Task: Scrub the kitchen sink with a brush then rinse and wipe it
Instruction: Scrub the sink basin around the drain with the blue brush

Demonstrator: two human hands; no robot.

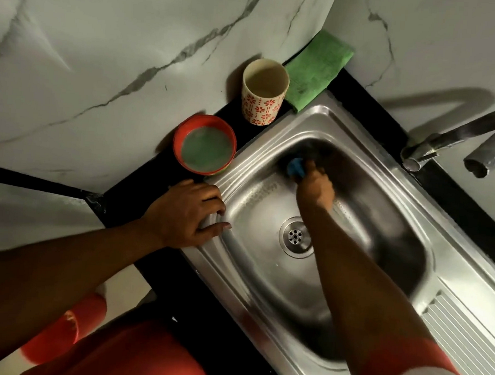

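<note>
Head camera looks down on a steel sink (250,161) set in a black counter (153,190). At the far left, the left hand (186,212) rests palm down on the ridged rim of the sink, with the fingers relaxed and the thumb stretched toward the basin; it holds nothing. Just beyond this hand, on the counter, stands a red bowl (182,131) with a greenish liquid inside. Further from the hand and a little to the right is a cup (261,108) with a red flower pattern, upright, and beside it a folded green cloth (317,67) lies against the marble wall. Inside the basin, the right hand (317,188) has its fingers curled round a blue brush (295,165) and presses it on the far slope of the basin; hand and brush are blurred, so the exact form of the brush I cannot tell. The drain (295,236) is nearer to the person than this hand, under the forearm. Well to the right of the grip, a metal tap (458,133) stands at the back edge of the sink.
</note>
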